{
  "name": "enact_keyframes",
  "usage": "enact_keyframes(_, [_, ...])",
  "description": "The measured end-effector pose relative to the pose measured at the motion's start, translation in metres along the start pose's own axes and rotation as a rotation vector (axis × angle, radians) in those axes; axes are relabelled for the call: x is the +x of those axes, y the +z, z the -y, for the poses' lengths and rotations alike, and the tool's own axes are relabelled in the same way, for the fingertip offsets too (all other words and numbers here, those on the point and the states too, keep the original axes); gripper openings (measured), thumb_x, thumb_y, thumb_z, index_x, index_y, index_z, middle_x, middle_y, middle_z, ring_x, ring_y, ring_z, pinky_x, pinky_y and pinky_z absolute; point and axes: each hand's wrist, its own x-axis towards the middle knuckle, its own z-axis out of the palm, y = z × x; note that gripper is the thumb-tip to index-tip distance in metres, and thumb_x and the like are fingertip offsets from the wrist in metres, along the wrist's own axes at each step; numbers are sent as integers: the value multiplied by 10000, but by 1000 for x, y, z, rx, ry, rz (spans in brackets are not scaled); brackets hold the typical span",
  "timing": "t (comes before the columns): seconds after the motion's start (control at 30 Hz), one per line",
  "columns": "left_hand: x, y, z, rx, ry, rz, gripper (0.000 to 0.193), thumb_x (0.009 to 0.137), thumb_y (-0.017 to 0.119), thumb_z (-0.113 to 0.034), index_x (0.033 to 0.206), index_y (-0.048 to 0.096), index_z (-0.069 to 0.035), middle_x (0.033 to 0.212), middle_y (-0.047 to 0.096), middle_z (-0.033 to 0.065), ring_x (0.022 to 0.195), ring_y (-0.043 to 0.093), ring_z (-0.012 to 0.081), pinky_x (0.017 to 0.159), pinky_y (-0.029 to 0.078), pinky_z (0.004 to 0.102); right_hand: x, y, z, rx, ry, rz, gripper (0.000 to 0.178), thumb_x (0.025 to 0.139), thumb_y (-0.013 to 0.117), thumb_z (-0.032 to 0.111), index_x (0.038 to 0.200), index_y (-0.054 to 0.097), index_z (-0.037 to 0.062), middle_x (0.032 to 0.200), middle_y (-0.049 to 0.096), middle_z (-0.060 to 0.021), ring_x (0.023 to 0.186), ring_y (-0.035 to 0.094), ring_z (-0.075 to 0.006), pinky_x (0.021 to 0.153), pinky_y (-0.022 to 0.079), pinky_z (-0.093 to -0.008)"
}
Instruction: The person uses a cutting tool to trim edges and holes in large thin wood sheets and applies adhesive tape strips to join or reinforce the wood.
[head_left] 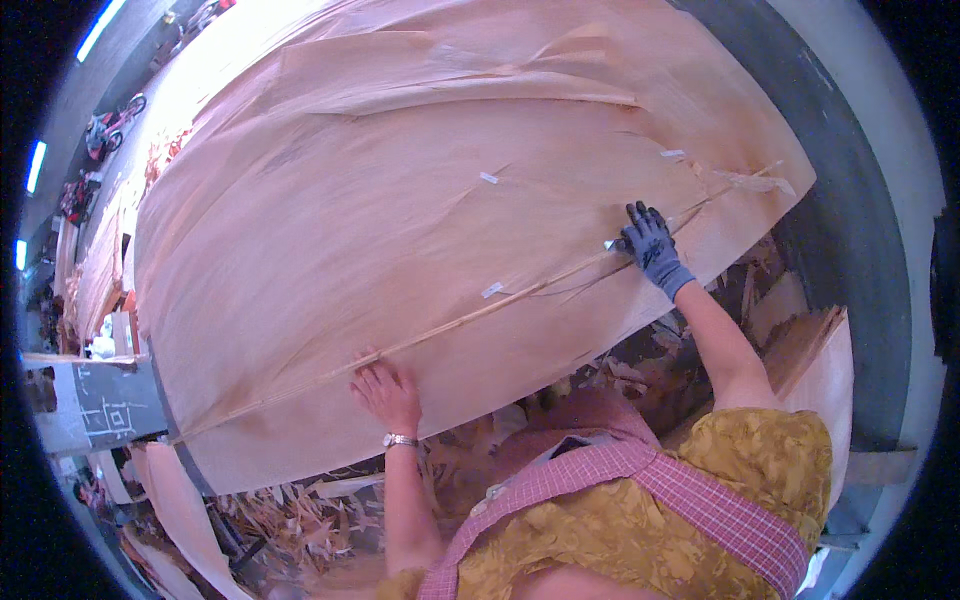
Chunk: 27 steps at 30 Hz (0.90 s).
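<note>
A large pinkish-tan wood veneer sheet (pixel 400 210) spreads out in front of me. A long narrow strip or seam (pixel 480 312) runs slantwise over its near part, from lower left to upper right. Bare, with a wristwatch, my left hand (pixel 388 396) lies on the veneer with fingers spread, their tips at the seam. My right hand (pixel 650 245), in a dark grey glove, rests at the seam farther right. By its thumb and fingers shows a small pale, shiny piece (pixel 612 245), too small to name. Short white tape pieces (pixel 491 290) lie on the sheet.
Torn veneer scraps (pixel 300 525) cover the floor below the sheet's near edge. A grey metal beam with chalk marks (pixel 105 405) stands at left. More veneer sheets (pixel 815 390) lean at right, near a grey curved surface (pixel 850 200). Motorbikes (pixel 110 130) stand far left.
</note>
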Motion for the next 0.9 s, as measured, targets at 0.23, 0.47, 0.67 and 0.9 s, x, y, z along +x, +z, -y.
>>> enact_keyframes(0.23, [70,41,14,74,-40,-97,634,926,530,-453,1455,416,-122,1554,322,158,1433,269,368,1138,177,598,30,16,-30,103,36,62,427,936,562,333,1300,550,110,1397,501,-194,1304,470,-358,1071,379,-466])
enact_keyframes(0.47, [75,31,0,110,-59,-47,692,924,531,-454,1519,318,-173,1575,288,134,1444,254,355,1135,171,615,13,20,-41,116,-46,109,421,916,528,218,1326,530,118,1432,456,-195,1305,461,-364,1078,383,-469])
enact_keyframes(0.67, [36,12,-5,105,-74,9,682,927,529,-442,1519,322,-173,1573,290,133,1447,251,341,1150,177,577,-27,-1,-52,135,-67,100,391,886,544,174,1273,577,132,1409,488,-203,1296,471,-396,1056,398,-502])
enact_keyframes(0.9, [43,48,52,107,-140,-172,629,912,516,-469,1457,422,-169,1476,430,153,1407,321,344,1126,220,574,73,23,-154,72,17,-30,387,891,591,247,1248,574,97,1344,551,-193,1228,526,-372,1046,406,-485])
